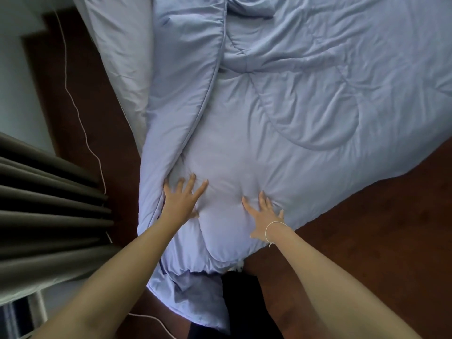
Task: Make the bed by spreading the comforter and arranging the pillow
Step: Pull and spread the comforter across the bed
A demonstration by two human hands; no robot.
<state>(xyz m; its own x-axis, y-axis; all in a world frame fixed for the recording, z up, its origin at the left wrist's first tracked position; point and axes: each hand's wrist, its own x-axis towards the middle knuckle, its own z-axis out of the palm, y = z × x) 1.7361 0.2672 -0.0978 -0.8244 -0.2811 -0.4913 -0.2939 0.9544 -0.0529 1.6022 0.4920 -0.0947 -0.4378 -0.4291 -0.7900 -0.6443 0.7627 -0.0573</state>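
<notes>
A pale blue quilted comforter (305, 99) covers the bed and drapes over its near corner toward the floor. A piped edge runs down its left part, where one flap is folded over. My left hand (182, 198) lies flat on the comforter near that fold, fingers spread. My right hand (265, 215), with a thin white bracelet at the wrist, presses flat on the comforter close to the corner, fingers spread too. Neither hand grips the fabric. No pillow is in view.
A lighter sheet (117, 52) shows at the bed's left side. Dark wooden floor (367, 241) surrounds the corner. Grey pleated curtains (44, 204) hang at the left. A thin white cable (80, 118) trails along the floor beside the bed.
</notes>
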